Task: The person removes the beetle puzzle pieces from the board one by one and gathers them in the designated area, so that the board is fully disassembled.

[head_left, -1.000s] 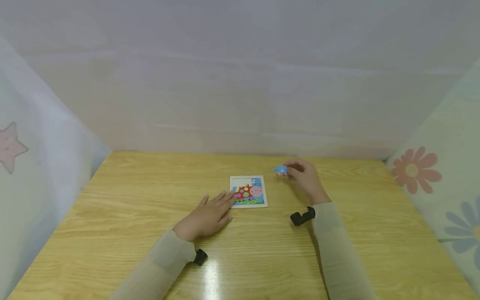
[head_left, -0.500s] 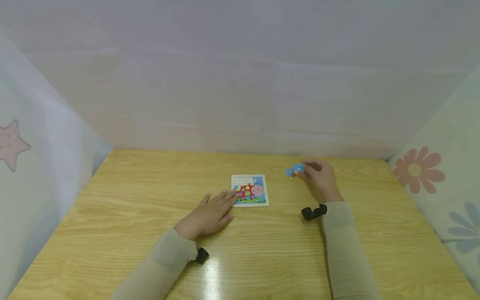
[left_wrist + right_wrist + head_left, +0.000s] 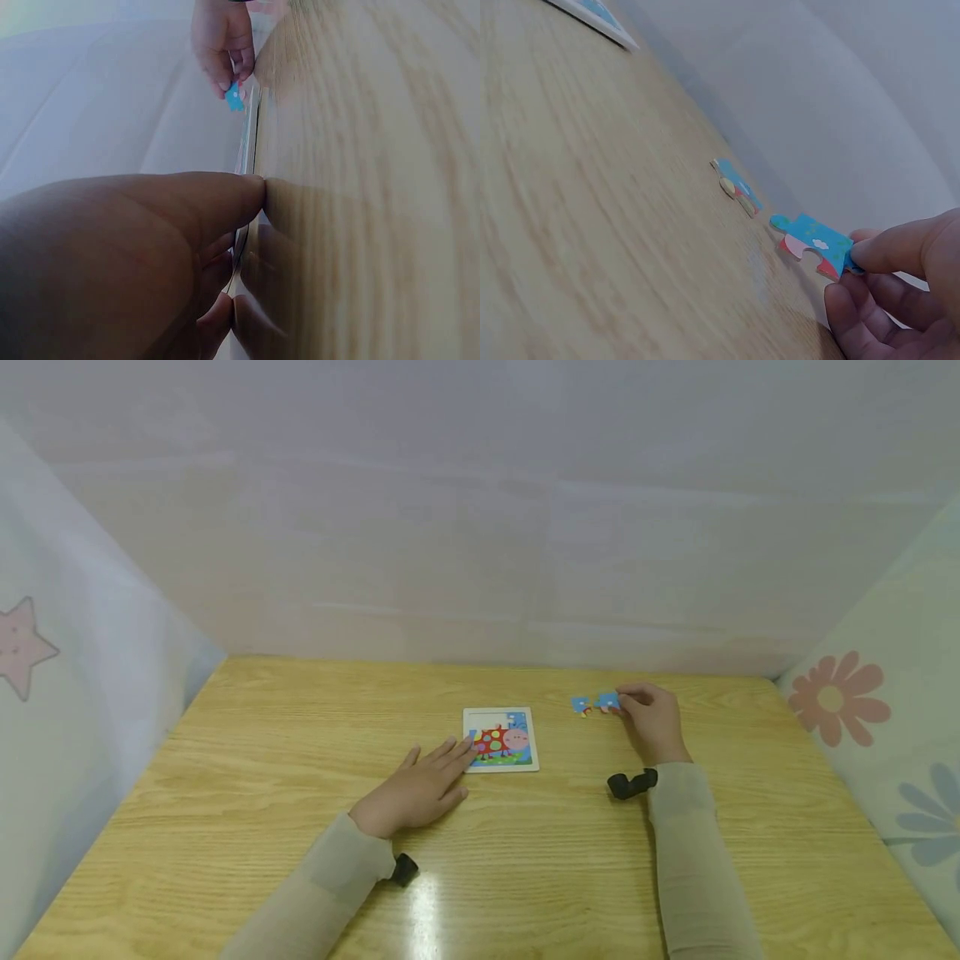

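My right hand [image 3: 651, 722] pinches a blue jigsaw piece [image 3: 817, 241] with a white cloud and pink and red parts, between thumb and fingers, close over the tabletop. Left of it lies a second jigsaw piece [image 3: 580, 704], blue with a yellow and red edge; a narrow gap separates the two. With its fingers straight and spread, my left hand [image 3: 416, 789] lies flat, fingertips on the left rim of the puzzle board [image 3: 536, 752]. A spotted red ladybug picture [image 3: 491, 742] fills the lower part of that white-framed board, while its upper left shows bare backing.
The wooden table [image 3: 510, 860] runs back to a pale cloth wall [image 3: 480, 527]. Cloth sides with a star and flowers stand left and right. Each wrist wears a small black camera, the right one [image 3: 632, 783] just above the table.
My right hand has moved right, away from the board. A second piece now lies on the table, apart from the jigsaw piece still in the fingers. The left hand stays put.
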`<state>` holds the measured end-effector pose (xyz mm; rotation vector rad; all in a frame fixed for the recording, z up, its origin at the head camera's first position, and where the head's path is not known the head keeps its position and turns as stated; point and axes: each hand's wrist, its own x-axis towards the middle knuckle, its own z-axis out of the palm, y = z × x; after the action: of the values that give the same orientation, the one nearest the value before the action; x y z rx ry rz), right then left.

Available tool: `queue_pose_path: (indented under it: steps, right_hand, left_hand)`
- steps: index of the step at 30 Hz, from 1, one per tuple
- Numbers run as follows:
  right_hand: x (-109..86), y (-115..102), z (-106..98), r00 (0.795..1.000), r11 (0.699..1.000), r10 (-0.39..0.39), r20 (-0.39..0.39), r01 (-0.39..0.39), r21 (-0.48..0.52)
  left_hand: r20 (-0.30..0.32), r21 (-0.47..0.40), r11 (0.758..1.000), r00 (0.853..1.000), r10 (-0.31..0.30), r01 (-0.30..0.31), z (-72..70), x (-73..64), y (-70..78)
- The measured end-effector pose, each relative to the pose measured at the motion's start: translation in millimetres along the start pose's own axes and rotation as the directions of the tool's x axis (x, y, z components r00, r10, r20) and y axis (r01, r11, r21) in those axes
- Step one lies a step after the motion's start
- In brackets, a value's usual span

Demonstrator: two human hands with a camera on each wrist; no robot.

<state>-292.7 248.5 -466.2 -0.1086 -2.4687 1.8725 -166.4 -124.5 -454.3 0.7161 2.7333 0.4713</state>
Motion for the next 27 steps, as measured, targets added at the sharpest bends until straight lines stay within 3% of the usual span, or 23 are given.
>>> queue_pose_path:
  steps: [10, 19, 27]
  right_hand:
    - [2.2, 1.1, -1.3, 1.000, 0.992, -0.016, -0.011, 0.015, -0.123]
    - [5.3, 1.1, 2.0, 0.998, 0.948, -0.056, -0.041, 0.040, -0.317]
    - [5.9, 1.9, 3.1, 0.995, 0.933, -0.089, -0.045, 0.067, -0.353]
  left_hand:
    - [0.005, -0.005, 1.000, 1.000, -0.001, 0.001, -1.0, 0.3, 1.1]
    - [0.009, -0.002, 1.000, 1.000, -0.003, 0.003, -0.8, 0.6, 1.2]
    - [0.010, -0.003, 1.000, 1.000, -0.001, 0.002, -0.6, 0.3, 0.6]
